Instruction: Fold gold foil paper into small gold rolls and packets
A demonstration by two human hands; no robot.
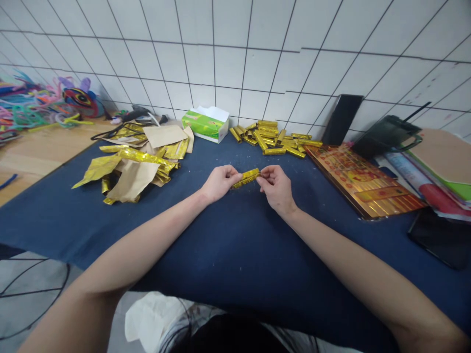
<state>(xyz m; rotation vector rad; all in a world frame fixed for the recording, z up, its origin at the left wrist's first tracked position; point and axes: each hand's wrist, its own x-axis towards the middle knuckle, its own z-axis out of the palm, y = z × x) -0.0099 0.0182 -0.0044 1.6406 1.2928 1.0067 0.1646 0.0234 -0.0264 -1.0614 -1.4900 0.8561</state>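
Observation:
A small gold foil roll (246, 178) is held between my two hands over the dark blue cloth (235, 240). My left hand (220, 183) pinches its left end between thumb and fingers. At the other end, the fingertips of my right hand (274, 186) close on the roll's tip. Beyond my hands, toward the wall, lies a loose pile of similar gold rolls (270, 137). Crumpled gold foil and brown paper pieces (134, 166) are heaped to the left.
A green tissue box (206, 123) stands near the tiled wall. At the right are a red and gold packet (364, 181), a dark mug (384, 135), a black upright object (342, 119) and a dark phone (441, 238). Colourful craft strands (33, 110) lie far left.

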